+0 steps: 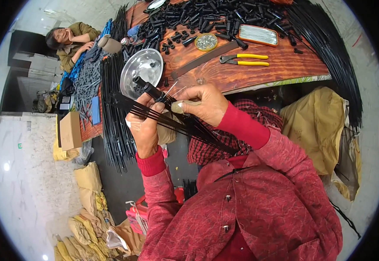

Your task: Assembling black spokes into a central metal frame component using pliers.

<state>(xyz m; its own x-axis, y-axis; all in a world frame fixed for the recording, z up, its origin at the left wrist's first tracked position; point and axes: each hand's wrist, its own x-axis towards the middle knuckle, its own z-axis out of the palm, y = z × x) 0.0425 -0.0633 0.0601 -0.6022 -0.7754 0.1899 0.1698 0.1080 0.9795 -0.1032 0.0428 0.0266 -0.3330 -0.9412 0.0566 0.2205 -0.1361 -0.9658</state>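
My left hand (145, 130) is closed around a black tubular hub (151, 90) with a narrower knob at its upper end. Many thin black ribs (172, 122), like umbrella ribs, fan from the hub toward my lap. My right hand (209, 104) pinches at the hub's right side, with a tan cover on one digit. Thin metal wires (171, 88) stick up between the two hands; where they end is hidden by my fingers. Just beyond my left hand, a shiny round metal bowl (130, 69) holds small black parts.
On the wooden table (241, 76) lie yellow-handled pliers (246, 60), a flat bar (204, 60), a tray of metal pins (258, 35), a dish of small metal bits (206, 41) and heaped black tubes (215, 15). Rib bundles (113, 117) hang over the left edge. Another person (74, 41) leans at far left.
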